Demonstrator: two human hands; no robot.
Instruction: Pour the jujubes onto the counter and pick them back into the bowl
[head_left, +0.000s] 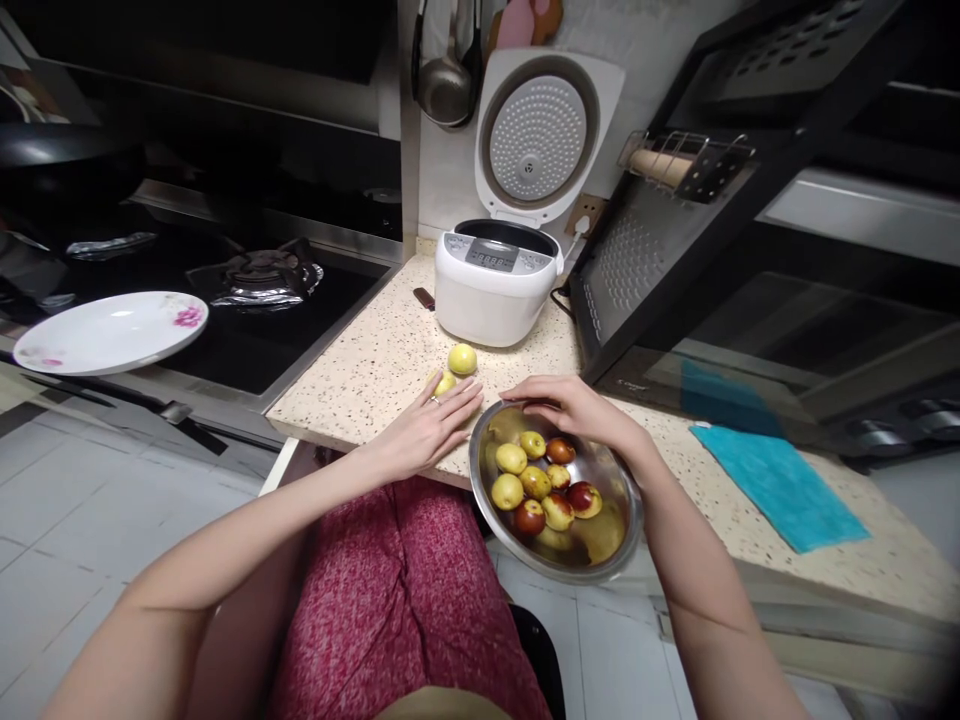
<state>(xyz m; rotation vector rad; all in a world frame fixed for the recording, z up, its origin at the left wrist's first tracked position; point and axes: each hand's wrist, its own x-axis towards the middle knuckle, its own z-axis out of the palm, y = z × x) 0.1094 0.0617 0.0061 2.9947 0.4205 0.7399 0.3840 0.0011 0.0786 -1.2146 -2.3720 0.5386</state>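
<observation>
My left hand [431,425] lies palm down over the counter's front edge, its fingers stretched out to the right. Partly behind it sits a yellow-green jujube [444,384]; whether the fingers touch it I cannot tell. A second jujube [463,359] rests just beyond, in front of the white rice cooker [493,300]. With my right hand [574,408] I grip the far rim of a steel bowl [611,480], thumb over the inside. The bowl juts past the counter edge. Several jujubes [536,482], some yellow-green and some red-brown, lie in it.
The rice cooker's lid [541,130] stands up. To the right are a dark oven [787,300] and a turquoise cloth [780,485]. A floral plate [112,335] rests at the front of the gas stove [262,350] on the left. Ladles [444,85] hang on the wall.
</observation>
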